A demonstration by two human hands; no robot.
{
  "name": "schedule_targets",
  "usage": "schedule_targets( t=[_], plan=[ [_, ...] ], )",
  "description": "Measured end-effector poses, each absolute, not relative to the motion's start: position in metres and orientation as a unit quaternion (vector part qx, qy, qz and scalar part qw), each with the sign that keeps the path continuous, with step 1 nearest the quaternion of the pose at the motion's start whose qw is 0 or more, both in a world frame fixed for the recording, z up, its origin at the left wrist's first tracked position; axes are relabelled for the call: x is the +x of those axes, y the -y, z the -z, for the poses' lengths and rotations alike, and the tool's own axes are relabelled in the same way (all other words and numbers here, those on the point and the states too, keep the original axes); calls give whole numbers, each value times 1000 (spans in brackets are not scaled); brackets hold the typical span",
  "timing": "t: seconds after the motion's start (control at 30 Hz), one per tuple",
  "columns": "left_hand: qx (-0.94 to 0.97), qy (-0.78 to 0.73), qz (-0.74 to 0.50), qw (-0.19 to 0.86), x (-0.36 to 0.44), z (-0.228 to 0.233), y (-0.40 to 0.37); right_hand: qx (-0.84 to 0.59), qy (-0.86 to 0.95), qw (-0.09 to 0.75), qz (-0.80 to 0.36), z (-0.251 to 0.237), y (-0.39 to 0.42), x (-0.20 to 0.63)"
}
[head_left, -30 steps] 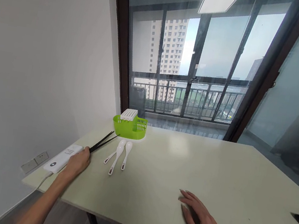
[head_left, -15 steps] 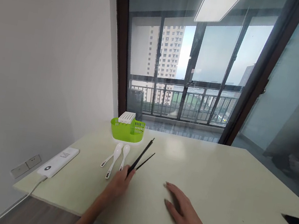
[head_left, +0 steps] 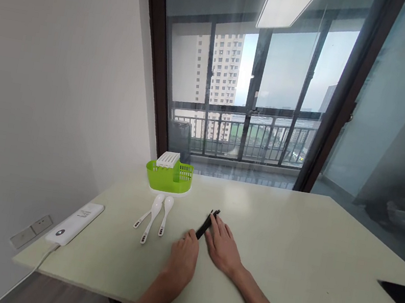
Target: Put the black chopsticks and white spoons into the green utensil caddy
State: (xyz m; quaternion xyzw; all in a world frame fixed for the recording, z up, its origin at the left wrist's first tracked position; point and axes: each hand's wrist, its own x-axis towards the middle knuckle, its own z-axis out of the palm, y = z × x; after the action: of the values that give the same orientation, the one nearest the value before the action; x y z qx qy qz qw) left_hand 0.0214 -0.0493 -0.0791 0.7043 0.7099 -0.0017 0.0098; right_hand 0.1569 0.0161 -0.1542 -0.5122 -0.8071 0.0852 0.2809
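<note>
On our pale table (head_left: 270, 230), the green cutlery basket (head_left: 161, 181) stands far left. Our left hand (head_left: 185, 257) curls round the near end of black chopsticks (head_left: 203, 228), seemingly keeping them bundled; our right hand (head_left: 225, 250), fingers half-spread, meets their far end, perhaps steadying it, though we cannot tell whether it grips. White spoons (head_left: 156, 208) lie leftward.

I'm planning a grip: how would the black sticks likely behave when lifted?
The sticks are probably stiff, as the visible stretch beyond the left hand looks straight. They look slim, so likely light for their length. They may fan apart if loosened, since separate tips show by the right hand.
</note>
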Motion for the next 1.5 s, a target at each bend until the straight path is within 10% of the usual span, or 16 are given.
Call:
schedule_targets(
  t=[0.83, 1.5],
  plan=[
    [733, -631, -249, -55, -63, 84, 24, -488, 835, 253, -31, 153, -8, 161],
    [683, -720, -50, -116, -129, 103, 2, -489, 814, 309, -53, 161, -5, 171]
  ],
)
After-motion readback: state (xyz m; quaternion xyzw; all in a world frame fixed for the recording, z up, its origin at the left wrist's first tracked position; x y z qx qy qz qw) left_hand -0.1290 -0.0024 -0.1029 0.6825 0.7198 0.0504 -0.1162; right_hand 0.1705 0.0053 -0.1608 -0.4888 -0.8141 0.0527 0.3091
